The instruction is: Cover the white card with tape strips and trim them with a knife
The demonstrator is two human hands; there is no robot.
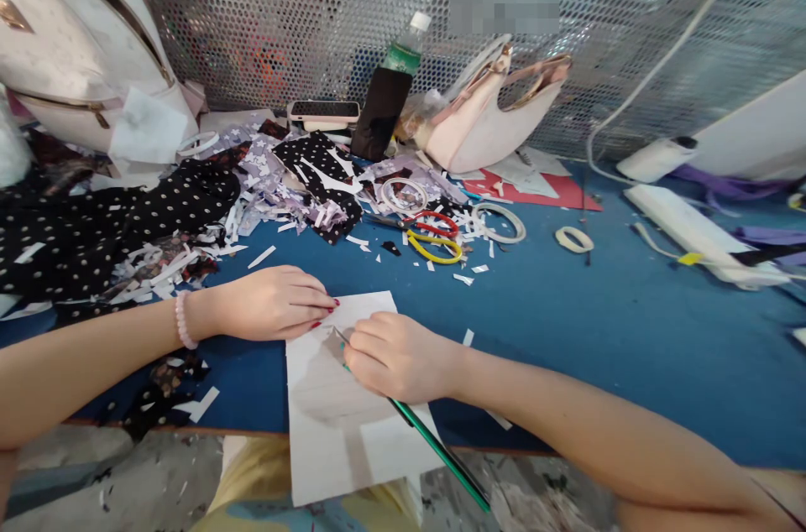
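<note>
A white sheet of paper (353,423) lies on the blue table (567,322) and hangs over its near edge. My left hand (270,303) rests flat on the sheet's upper left corner, fingers stretched out and holding it down. My right hand (394,356) is closed around a green pencil (441,452), whose tip touches the paper just right of my left fingertips. The pencil's long end points back toward me. A pink bead bracelet (182,320) sits on my left wrist.
Scissors (431,234) with red and yellow handles lie beyond the paper among paper scraps. Tape rolls (499,221), polka-dot fabric (94,221), a dark bottle (387,100), a pink handbag (484,112) and a white backpack (69,37) crowd the back by the perforated metal wall (283,3).
</note>
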